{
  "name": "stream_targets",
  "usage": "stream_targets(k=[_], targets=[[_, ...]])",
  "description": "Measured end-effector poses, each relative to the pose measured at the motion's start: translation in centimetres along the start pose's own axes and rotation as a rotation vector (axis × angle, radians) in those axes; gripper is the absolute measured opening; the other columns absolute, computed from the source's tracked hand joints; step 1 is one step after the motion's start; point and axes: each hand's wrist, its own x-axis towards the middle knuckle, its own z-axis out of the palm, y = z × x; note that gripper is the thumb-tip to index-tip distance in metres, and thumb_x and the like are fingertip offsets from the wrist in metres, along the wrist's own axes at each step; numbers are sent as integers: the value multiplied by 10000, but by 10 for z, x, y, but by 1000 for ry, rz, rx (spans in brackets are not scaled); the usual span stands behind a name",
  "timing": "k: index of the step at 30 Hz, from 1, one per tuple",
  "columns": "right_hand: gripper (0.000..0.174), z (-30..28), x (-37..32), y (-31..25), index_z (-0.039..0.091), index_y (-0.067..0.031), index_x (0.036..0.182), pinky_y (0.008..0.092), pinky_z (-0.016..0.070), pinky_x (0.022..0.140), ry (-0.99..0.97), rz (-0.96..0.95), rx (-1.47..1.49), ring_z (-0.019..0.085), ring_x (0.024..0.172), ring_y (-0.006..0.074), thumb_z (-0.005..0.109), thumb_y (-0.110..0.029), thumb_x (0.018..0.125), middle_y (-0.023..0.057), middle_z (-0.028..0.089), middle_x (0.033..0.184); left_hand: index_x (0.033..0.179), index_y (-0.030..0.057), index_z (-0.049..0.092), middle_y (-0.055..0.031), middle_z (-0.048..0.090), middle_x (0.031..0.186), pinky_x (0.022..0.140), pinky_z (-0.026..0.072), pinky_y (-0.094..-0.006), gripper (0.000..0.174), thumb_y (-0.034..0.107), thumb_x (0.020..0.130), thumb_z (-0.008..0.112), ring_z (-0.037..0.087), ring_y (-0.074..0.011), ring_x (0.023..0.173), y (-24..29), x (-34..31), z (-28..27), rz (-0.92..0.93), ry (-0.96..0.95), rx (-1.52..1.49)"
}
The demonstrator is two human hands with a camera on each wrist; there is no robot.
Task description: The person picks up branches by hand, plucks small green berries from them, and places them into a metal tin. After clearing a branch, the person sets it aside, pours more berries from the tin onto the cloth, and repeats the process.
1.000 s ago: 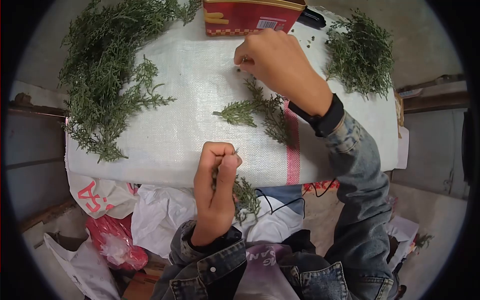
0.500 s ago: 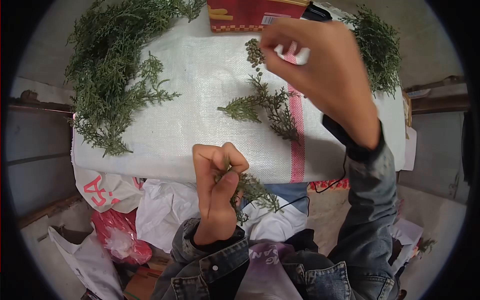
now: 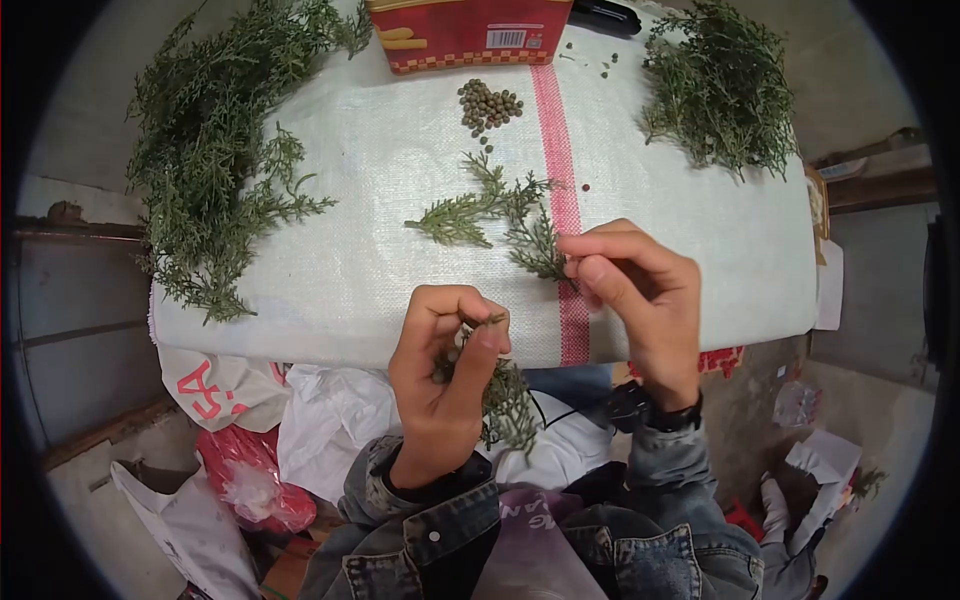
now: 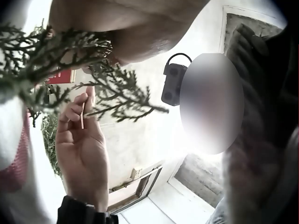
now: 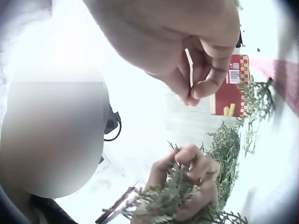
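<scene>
My left hand (image 3: 435, 385) pinches an evergreen sprig (image 3: 511, 408) between thumb and fingers, close to the front edge of the woven white surface. In the right wrist view, the sprig's scaly leaves (image 5: 166, 196) spread across the palm. To the right, my right hand (image 3: 655, 305) hovers with loosely bent fingers, thumb and forefinger tips close together; nothing shows between them. Just past its fingertips lie loose sprigs (image 3: 455, 220) beside a pink stripe. Farther back sits a small heap of round greenish-brown berries (image 3: 490, 105).
A large pile of evergreen branches (image 3: 205, 150) covers the left side, and a smaller bunch (image 3: 722, 90) lies at the back right. Behind the berries stands a red box (image 3: 470, 35), with a black object (image 3: 606, 17) beside it. White and red bags (image 3: 258, 480) lie below the front edge.
My right hand has come back from over the far area near the berries to beside the left hand. The left hand keeps its sprig and has shifted slightly right.
</scene>
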Motion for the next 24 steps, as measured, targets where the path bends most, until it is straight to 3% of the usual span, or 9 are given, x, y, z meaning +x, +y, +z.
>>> stream_targets(k=[3,5,7,15,24], targets=[[152,11,-8,4,687,46,1030,220,482,684,9,116,261,598,789,102,653,3,889,95,669,916,1097,5,469,-91,600,922,669,403,-199,158,-30,958,536,513,-67,768,-2,2,1,41,-15,-21],[159,17,-13,5,675,55,1045,234,510,701,-12,214,446,612,793,115,649,12,894,113,670,917,1094,1,468,-94,619,887,659,409,-200,151,-29,961,535,535,-78,736,4,-1,3,-45,-19,-19],[169,20,-16,8,666,59,1055,239,515,700,-19,200,471,617,785,120,651,19,891,122,673,924,1092,-1,468,-96,629,869,654,412,-200,148,-29,963,534,546,-83,720,6,-2,5,-91,-24,-16],[186,21,-20,15,637,71,1059,267,519,641,-134,203,577,628,731,152,660,45,877,167,685,945,1067,-2,463,-91,648,834,655,426,-201,115,-22,972,525,578,-87,740,0,-2,14,77,98,-14],[166,19,-16,19,653,84,1011,274,509,601,-115,263,639,638,726,181,683,58,850,192,675,922,1049,-1,470,-62,633,773,648,417,-198,99,-33,969,518,568,-78,718,8,4,12,-28,40,-7]])
